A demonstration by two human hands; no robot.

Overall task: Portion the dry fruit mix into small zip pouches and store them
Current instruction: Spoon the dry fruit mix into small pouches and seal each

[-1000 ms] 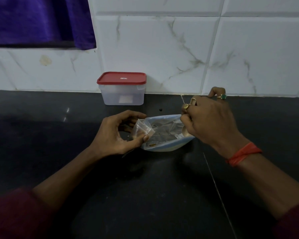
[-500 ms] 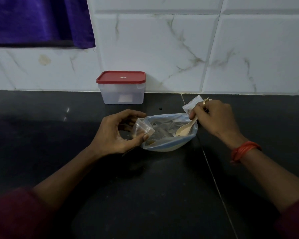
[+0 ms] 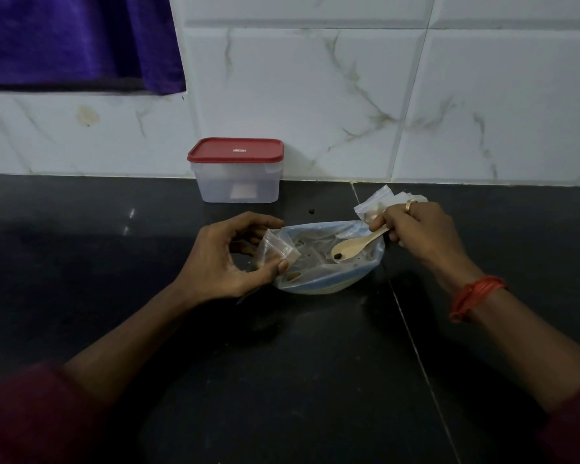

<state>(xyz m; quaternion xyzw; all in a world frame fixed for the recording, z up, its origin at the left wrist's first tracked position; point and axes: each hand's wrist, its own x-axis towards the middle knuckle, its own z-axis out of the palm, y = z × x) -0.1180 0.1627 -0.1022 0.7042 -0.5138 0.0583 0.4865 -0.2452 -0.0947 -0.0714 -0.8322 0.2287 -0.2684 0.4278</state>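
Over bag (image 3: 329,259): R hand (image 3: 422,234) w/ spoon (image 3: 355,246).

Nothing legible from my end. Red lid (image 3: 235,150) of the plastic container (image 3: 237,185) carries a small white logo mark, too small to read. No other text.

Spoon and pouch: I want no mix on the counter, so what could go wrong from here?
1. The wooden spoon carries one dark piece near its edge; it may roll off while crossing to the small pouch.
2. The left hand pinches the pouch by one side, so its narrow mouth may sag shut.
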